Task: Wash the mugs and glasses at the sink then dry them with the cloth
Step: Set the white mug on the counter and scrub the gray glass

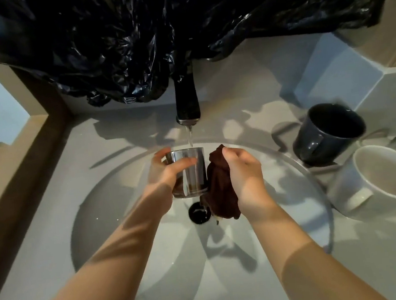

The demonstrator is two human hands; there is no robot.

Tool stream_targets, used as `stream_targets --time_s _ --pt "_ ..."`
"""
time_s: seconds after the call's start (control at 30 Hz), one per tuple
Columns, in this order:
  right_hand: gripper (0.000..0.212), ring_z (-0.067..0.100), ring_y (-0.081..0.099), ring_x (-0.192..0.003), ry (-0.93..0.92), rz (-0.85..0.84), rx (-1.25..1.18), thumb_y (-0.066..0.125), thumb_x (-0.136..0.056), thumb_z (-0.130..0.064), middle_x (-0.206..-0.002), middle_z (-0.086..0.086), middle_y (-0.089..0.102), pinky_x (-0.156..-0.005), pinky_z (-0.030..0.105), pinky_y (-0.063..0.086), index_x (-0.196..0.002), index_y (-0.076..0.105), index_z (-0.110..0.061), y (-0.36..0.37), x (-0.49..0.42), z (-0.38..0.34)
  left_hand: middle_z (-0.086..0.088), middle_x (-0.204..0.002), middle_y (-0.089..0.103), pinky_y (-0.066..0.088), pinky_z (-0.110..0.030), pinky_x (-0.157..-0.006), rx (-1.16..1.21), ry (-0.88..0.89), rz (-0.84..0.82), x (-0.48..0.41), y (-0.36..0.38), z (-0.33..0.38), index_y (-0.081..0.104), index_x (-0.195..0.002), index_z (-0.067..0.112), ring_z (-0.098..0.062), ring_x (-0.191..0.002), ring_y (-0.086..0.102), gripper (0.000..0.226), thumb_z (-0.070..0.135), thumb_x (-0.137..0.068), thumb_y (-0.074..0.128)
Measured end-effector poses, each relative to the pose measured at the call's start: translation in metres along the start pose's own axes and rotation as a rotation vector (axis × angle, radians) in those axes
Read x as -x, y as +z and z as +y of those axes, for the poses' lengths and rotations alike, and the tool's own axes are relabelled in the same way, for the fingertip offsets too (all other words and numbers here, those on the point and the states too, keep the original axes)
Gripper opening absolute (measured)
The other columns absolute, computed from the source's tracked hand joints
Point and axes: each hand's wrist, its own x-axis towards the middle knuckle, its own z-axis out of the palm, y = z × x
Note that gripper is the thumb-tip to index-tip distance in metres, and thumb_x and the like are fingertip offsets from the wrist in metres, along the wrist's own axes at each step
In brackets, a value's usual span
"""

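Fingers of the left hand (167,171) wrap the glass (189,173); right hand (244,171) clenches the cloth (221,191).

2 forearms show, the left forearm (119,252) and the right forearm (294,245), both slim and bare from the wrist to the near edge. The left hand (167,171) and the right hand (244,171) are bare too. Soft-edged shadow bands cross both arms.

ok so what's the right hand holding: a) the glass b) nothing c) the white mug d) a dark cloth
d: the right hand grips the bunched dark cloth, while the left hand holds the glass under the tap.
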Motion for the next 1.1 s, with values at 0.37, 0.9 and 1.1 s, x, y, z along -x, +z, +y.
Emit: stream_targets --time_s 0.37,0.9,1.1 --pt "0.015 0.029 0.065 -0.089 -0.076 0.058 -0.11 0.063 -0.087 -0.03 -0.087 0.006 0.069 -0.083 0.04 0.053 -0.074 0.065 -0.022 0.011 -0.037 0.012 -0.009 -0.09 0.07 0.055 -0.034 -0.064 0.343 -0.167 -0.28 -0.023 0.004 -0.023 0.072 -0.096 0.013 -0.024 -0.077 0.067 0.037 0.037 -0.075 0.055" --pt "0.019 0.027 0.068 -0.071 0.02 -0.036 -0.184 0.055 -0.093 -0.023 -0.082 0.012 0.07 -0.066 0.03 0.056 -0.08 0.064 -0.012 -0.01 -0.046 0.0 -0.024 -0.082 0.068 0.054 -0.054 -0.054 0.572 -0.683 -0.247 -0.021 -0.002 -0.015 0.063 -0.097 -0.003 -0.035 -0.069 0.066 0.049 0.044 -0.084 0.058" --pt "0.016 0.026 0.069 -0.072 0.045 0.034 -0.189 0.057 -0.093 -0.027 -0.083 0.01 0.071 -0.066 0.032 0.057 -0.089 0.064 -0.014 -0.018 -0.046 -0.006 -0.015 -0.088 0.068 0.05 -0.039 -0.08 0.576 -0.621 -0.273 -0.019 0.0 -0.01 0.073 -0.083 -0.002 -0.028 -0.081 0.062 0.046 0.041 -0.068 0.069"
